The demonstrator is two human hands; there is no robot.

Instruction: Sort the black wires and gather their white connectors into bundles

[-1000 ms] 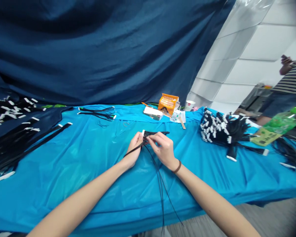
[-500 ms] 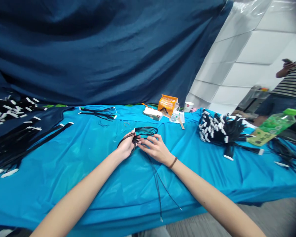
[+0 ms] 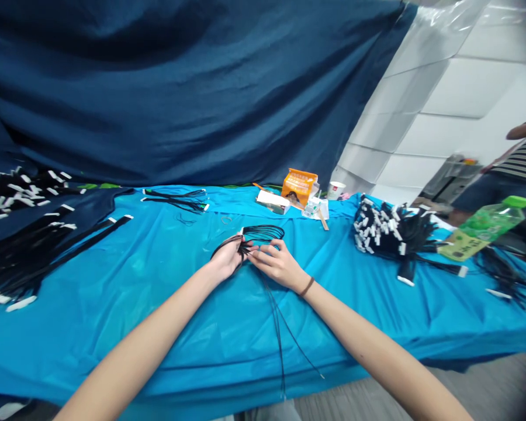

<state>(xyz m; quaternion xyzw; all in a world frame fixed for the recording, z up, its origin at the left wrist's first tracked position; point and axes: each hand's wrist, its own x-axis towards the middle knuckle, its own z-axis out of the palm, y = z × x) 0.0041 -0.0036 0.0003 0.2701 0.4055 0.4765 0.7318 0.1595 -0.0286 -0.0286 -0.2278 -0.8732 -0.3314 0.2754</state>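
A looped bundle of thin black cables point(image 3: 265, 233) with a white connector is gripped in my left hand point(image 3: 226, 257), its loops reaching right above my fingers. My right hand point(image 3: 279, 263) is beside it, fingertips pinched together at the bundle's lower right; what exactly they hold is too small to make out. Loose cable ends point(image 3: 277, 327) hang down from the bundle over the blue cloth, towards its front edge.
Black cables with white connectors lie at left point(image 3: 30, 251) and in a pile at right point(image 3: 377, 228), beside a green-capped bottle point(image 3: 486, 228). Behind are an orange bag point(image 3: 298, 186), a paper cup point(image 3: 335, 189) and a short bundle point(image 3: 177, 200). A person point(image 3: 521, 164) stands far right.
My right fingertips have drawn closer together at the bundle. The view has shifted slightly, and the person at the far right has moved partly out of view.
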